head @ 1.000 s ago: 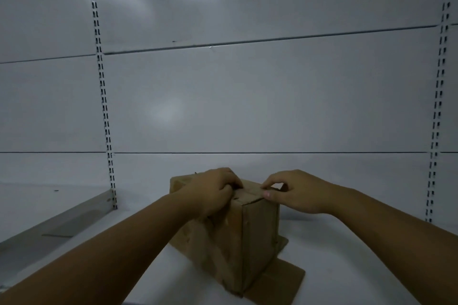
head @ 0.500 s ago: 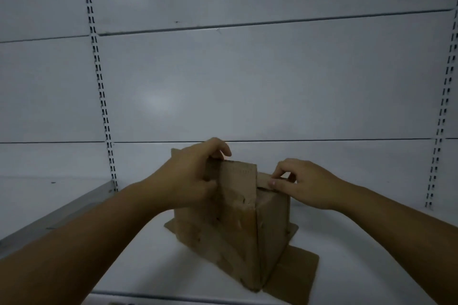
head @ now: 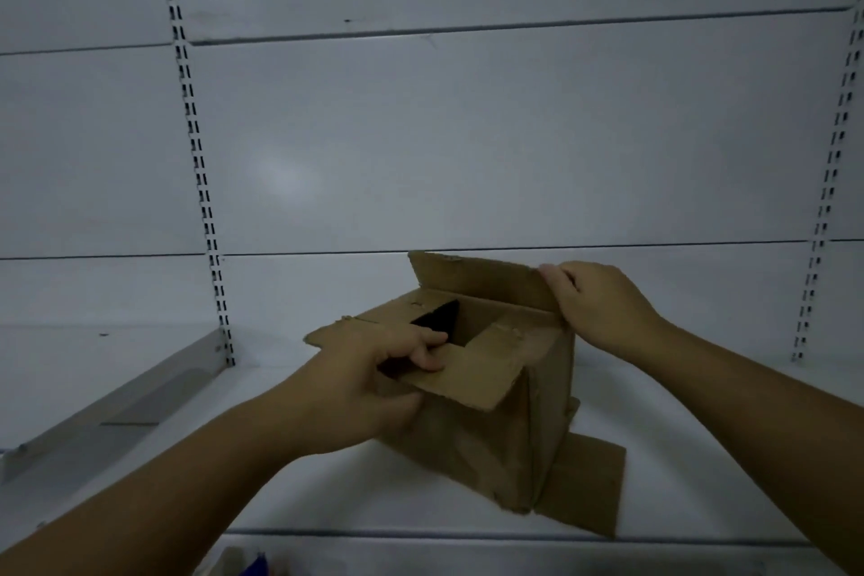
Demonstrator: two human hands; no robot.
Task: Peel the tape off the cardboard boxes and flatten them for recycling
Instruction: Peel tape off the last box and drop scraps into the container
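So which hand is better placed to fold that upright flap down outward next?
Probably the right hand: it grips the upright flap at its top right corner, so it can simply push it back. The left hand pinches the near flap at the front of the box, away from it.

Dark opening in top of brown cardboard box [head: 491, 426]: I can't see inside. Left hand [head: 369, 388] covers part of near flap. Right hand [head: 601, 306] fingertips hidden behind raised rear flap. Flat brown cardboard piece [head: 584, 486] partly hidden under box. Blue-and-pale object [head: 252, 565] cut off by bottom edge, blurred; I can't identify it. Both forearms run out of frame.
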